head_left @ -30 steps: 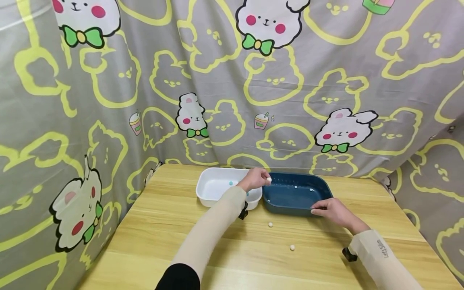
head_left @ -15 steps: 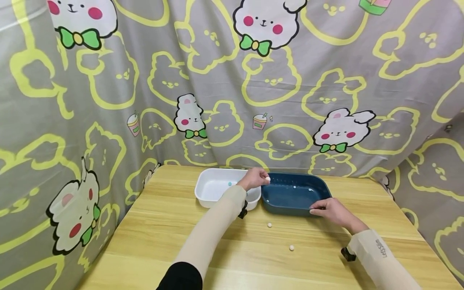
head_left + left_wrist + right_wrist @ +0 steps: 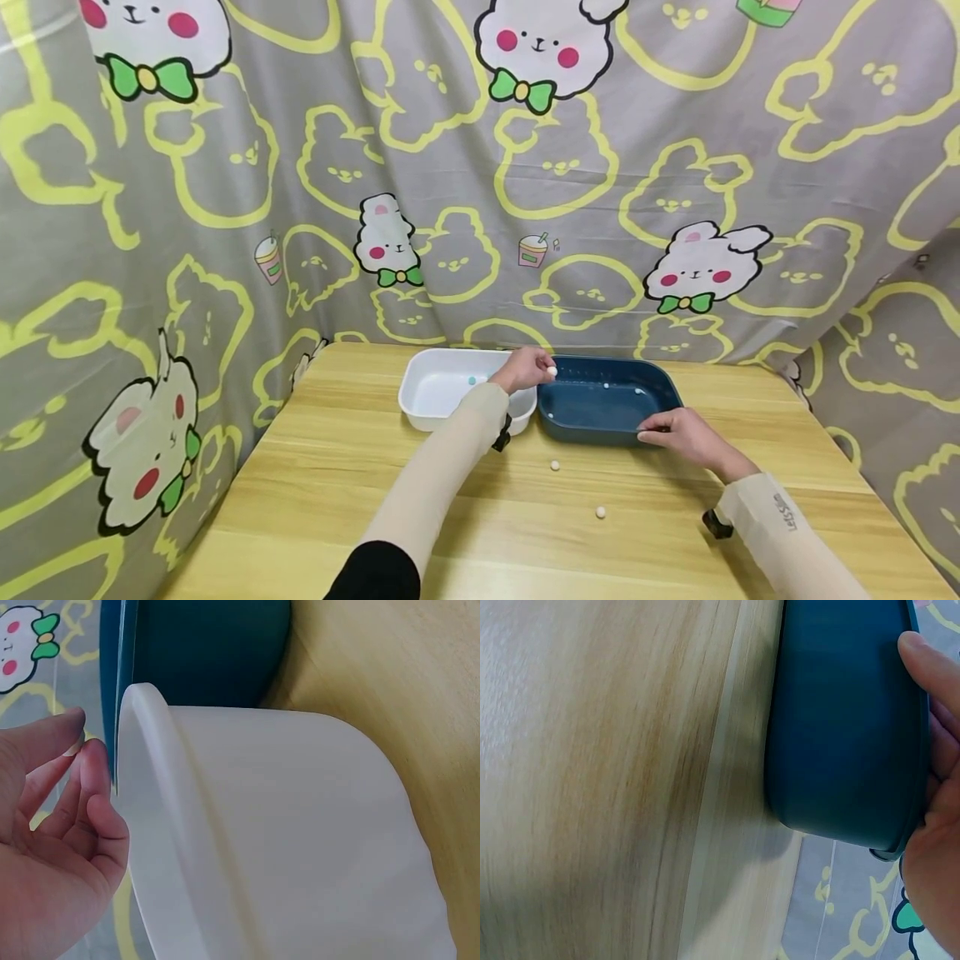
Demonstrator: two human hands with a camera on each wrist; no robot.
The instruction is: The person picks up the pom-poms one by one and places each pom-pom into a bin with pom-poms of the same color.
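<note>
Between thumb and fingertips, my left hand [image 3: 522, 369] pinches a small white ball [image 3: 552, 372]. It is over the place where the white plastic basin [image 3: 417, 413] meets the dark blue basin [image 3: 588, 437]. In the left wrist view the ball [image 3: 75, 745] is mostly covered by the fingers. My right hand [image 3: 686, 435] grips the near right rim of the blue basin, thumb inside and fingers outside, as the right wrist view shows. Several small pale balls lie in the blue basin. A teal ball [image 3: 472, 381] sits in the white basin, part of which my left forearm hides.
Two loose white balls lie on the wooden table [image 3: 315, 500] in front of the blue basin: the nearer ball [image 3: 600, 512] and the farther ball [image 3: 555, 466]. A grey curtain [image 3: 450, 183] with cartoon animals hangs behind the table and along its sides.
The scene has slid slightly left in the head view. Both hands keep their places on the ball and the blue basin's rim.
</note>
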